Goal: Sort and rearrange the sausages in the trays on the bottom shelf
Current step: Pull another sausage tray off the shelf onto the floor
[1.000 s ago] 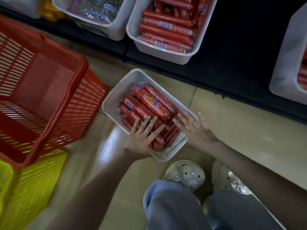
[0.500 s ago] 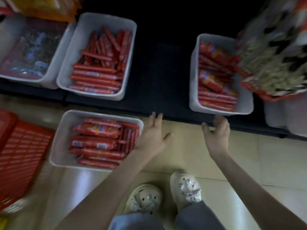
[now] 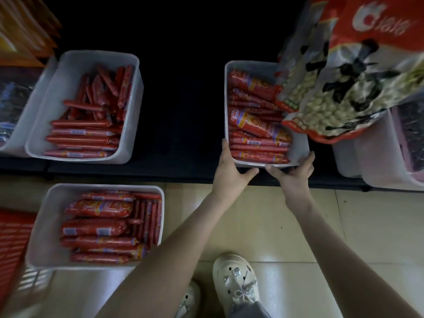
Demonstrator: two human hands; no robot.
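**Right shelf tray held at both near corners**

The right shelf tray (image 3: 298, 150) stands on the dark bottom shelf (image 3: 179, 134), at its near edge. It is filled with red sausages (image 3: 257, 143), most lying crosswise and one larger pack angled on top.

The left hand (image 3: 229, 173) clasps the near left corner, fingers up the side wall and thumb along the near wall. The right hand (image 3: 293, 177) clasps the near right corner likewise.

Hanging snack bags (image 3: 344, 88) overlap the tray's far right.

A left shelf tray (image 3: 130, 125) holds thinner sausages, partly jumbled. A floor tray (image 3: 46, 226) of sausages sits near left on the tiles, beside a red basket (image 3: 11, 237).
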